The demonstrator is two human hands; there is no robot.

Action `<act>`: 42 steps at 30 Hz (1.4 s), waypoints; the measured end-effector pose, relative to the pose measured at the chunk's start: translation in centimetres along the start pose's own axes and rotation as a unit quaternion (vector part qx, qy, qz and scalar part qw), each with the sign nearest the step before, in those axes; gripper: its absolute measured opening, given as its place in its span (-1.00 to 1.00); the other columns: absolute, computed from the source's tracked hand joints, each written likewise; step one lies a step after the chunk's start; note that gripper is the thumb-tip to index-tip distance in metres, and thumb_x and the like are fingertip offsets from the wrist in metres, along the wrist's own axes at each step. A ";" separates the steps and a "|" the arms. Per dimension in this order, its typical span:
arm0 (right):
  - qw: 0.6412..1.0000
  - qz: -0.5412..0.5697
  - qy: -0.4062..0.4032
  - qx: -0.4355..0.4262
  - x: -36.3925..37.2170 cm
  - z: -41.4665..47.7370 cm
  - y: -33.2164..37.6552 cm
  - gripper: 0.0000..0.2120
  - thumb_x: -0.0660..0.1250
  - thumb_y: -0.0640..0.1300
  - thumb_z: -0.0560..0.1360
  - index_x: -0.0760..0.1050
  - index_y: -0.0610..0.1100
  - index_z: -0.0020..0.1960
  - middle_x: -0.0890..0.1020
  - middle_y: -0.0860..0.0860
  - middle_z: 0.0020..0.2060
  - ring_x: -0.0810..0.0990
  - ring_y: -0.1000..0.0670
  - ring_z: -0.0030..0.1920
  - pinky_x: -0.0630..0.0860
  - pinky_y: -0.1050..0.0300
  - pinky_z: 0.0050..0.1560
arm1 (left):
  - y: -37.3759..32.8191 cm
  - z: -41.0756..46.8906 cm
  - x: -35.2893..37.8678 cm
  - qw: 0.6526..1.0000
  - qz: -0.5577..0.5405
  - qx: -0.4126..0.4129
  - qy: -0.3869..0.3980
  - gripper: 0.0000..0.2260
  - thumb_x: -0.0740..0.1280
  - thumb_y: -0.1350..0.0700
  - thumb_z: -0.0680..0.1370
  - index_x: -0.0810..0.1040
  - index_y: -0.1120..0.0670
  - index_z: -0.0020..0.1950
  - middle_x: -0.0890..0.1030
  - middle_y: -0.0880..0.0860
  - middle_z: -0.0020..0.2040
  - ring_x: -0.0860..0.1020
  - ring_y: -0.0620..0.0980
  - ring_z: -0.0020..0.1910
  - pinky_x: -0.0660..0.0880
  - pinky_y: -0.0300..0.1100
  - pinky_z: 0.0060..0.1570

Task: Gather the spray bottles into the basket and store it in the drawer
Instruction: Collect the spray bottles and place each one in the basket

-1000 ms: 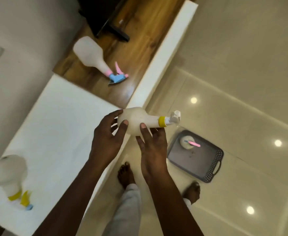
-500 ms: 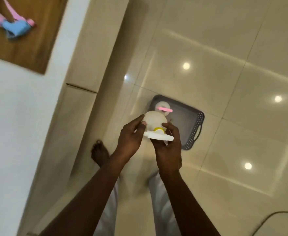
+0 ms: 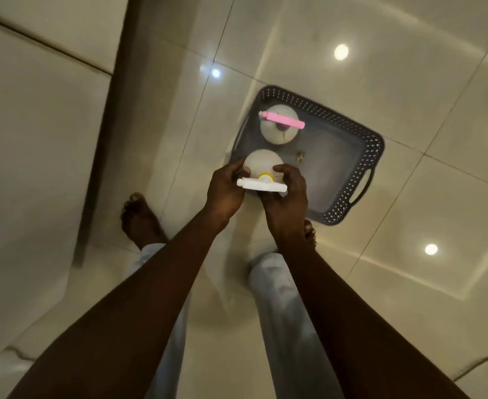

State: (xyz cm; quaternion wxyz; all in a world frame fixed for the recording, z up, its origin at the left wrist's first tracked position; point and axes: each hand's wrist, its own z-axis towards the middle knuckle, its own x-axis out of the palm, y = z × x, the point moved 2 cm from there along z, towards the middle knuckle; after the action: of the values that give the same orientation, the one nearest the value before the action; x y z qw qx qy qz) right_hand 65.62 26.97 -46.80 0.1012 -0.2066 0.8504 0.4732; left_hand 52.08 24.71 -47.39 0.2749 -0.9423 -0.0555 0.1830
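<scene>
A white spray bottle with a yellow collar and white trigger head is held upright between both hands, seen from above. My left hand grips its left side and my right hand grips its right side. The bottle hangs over the near left corner of a dark grey perforated basket that sits on the floor. Inside the basket stands another white spray bottle with a pink trigger head, at the far left end. Whether the held bottle touches the basket floor is hidden.
The basket rests on glossy cream floor tiles with ceiling lights mirrored in them. A pale cabinet front rises at the left. My bare feet stand just before the basket. A dark cable curves at the lower right.
The view has swung away from the counter and down to the floor. Both hands have carried the yellow-collared bottle lower, turned it upright and brought it over the basket's near left corner.
</scene>
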 end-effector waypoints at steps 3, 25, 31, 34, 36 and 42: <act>1.000 0.014 -0.004 0.009 1.0 1.6 -2.1 -0.51 0.62 -0.27 0.40 0.56 -0.19 0.28 0.58 -0.15 0.27 0.56 -0.05 0.26 0.41 0.58 0.02 | 1.0 2.0 1.2 1.000 -0.005 -0.002 -0.003 -0.69 0.25 0.22 0.68 0.61 0.14 0.40 0.67 0.15 0.20 0.63 0.17 0.23 0.59 -0.06 0.23; 0.994 0.001 0.010 0.111 1.1 0.7 -2.9 -0.36 0.52 -0.25 0.53 0.37 -0.08 0.54 0.48 -0.05 0.50 0.48 -0.05 0.46 0.47 0.36 0.24 | 1.8 2.0 2.2 0.998 -0.059 -0.028 -0.026 -0.67 0.20 0.15 0.70 0.56 0.06 0.44 0.61 -0.06 0.28 0.57 0.00 0.29 0.49 -0.30 0.17; 0.983 -0.109 -0.007 0.150 -0.6 -8.5 4.1 -0.57 0.52 -0.05 0.54 0.56 0.04 0.39 0.66 0.03 0.31 0.35 0.53 0.02 -0.03 0.84 -0.04 | -1.5 -5.5 -5.2 0.998 -0.023 -0.046 -0.034 -0.66 0.20 0.15 0.71 0.53 0.05 0.48 0.57 0.01 0.45 0.51 -0.06 0.37 0.34 -0.27 0.29; 0.989 -0.102 -0.002 0.107 0.4 -12.4 9.5 -0.64 0.54 -0.21 0.53 0.63 -0.07 0.30 0.70 -0.06 0.23 0.46 0.47 0.16 0.09 0.81 0.07 | -4.7 -9.1 -10.8 0.999 0.006 -0.012 -0.045 -0.66 0.21 0.16 0.72 0.53 0.04 0.48 0.56 0.01 0.47 0.50 -0.01 0.46 0.35 -0.21 0.42; 0.992 -0.062 0.030 0.110 1.6 -14.4 13.1 -0.64 0.50 -0.27 0.56 0.60 -0.08 0.33 0.64 0.00 0.25 0.59 0.06 0.32 0.28 0.73 0.06 | -7.0 -11.0 -14.6 0.998 0.008 0.020 -0.064 -0.68 0.22 0.17 0.71 0.55 0.02 0.45 0.59 -0.03 0.42 0.53 -0.04 0.42 0.40 -0.14 0.46; 0.997 0.050 0.041 0.051 8.0 -17.5 26.6 -0.63 0.44 -0.33 0.59 0.58 0.03 0.29 0.65 0.11 0.27 0.60 0.07 0.34 0.43 0.60 0.11 | -14.9 -15.3 -28.9 0.982 0.003 0.133 -0.135 -0.71 0.28 0.08 0.69 0.57 -0.19 0.37 0.59 -0.34 0.21 0.50 -0.56 0.16 0.40 -0.60 0.10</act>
State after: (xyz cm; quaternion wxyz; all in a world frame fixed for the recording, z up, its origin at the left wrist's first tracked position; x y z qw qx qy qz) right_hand 47.01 22.54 -20.15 0.0534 -0.1777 0.8860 0.4250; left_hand 30.97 23.70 -18.33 0.3873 -0.8639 -0.0649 0.3153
